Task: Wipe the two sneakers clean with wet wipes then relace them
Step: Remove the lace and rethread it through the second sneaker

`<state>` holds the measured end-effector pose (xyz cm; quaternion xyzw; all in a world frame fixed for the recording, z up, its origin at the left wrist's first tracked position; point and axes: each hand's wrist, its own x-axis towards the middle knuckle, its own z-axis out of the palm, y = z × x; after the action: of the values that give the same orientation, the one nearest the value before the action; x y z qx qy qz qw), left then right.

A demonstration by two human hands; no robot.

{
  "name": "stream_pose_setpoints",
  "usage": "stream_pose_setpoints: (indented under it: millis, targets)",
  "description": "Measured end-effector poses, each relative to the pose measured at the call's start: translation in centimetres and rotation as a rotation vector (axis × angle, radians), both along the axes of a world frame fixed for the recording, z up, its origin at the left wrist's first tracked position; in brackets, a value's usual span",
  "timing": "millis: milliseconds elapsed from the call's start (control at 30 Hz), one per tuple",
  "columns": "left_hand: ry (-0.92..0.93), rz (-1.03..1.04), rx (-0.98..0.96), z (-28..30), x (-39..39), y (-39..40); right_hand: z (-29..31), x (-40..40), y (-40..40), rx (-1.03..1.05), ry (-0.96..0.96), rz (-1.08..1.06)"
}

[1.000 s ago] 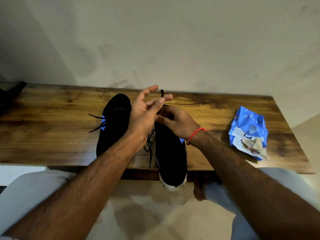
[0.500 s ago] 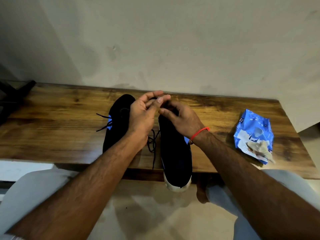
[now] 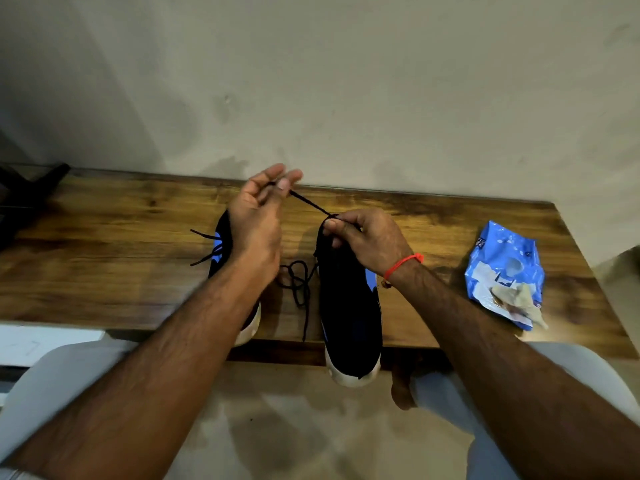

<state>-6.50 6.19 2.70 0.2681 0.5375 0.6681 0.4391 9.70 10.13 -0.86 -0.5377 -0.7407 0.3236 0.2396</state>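
Observation:
Two black sneakers with white soles lie on the wooden bench (image 3: pixel 104 271). The right sneaker (image 3: pixel 349 313) overhangs the bench's front edge. The left sneaker (image 3: pixel 221 251) is mostly hidden under my left forearm. My left hand (image 3: pixel 258 216) is raised above it and pinches the end of a black lace (image 3: pixel 308 202). The lace runs taut down to my right hand (image 3: pixel 367 237), which grips the top of the right sneaker and pinches the lace there. Slack lace (image 3: pixel 298 282) lies coiled between the two shoes.
A blue wet-wipe pack (image 3: pixel 502 261) with a used, dirty wipe (image 3: pixel 516 299) on it lies at the bench's right end. A dark object (image 3: pixel 24 199) sits at the far left. A wall stands right behind the bench. My knees are below the front edge.
My hands, close together over the right sneaker before, have drawn apart. The left hand rose up and left, pulling the lace taut.

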Motion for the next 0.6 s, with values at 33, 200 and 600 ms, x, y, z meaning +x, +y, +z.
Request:
stream_pose_setpoints:
  millis: [33,200,600]
  targets:
    - [-0.051,0.066,-0.012,0.1,-0.7,0.3,0.1,0.5,0.4,-0.020,-0.064,-0.036]
    - [-0.157,0.310,-0.036,-1.1,-4.1,1.5,0.6,2.6,0.8,-0.060,-0.373,-0.207]
    - [-0.190,0.500,-0.002,-1.1,-6.6,1.8,1.0,4.4,1.5,-0.059,-0.498,-0.330]
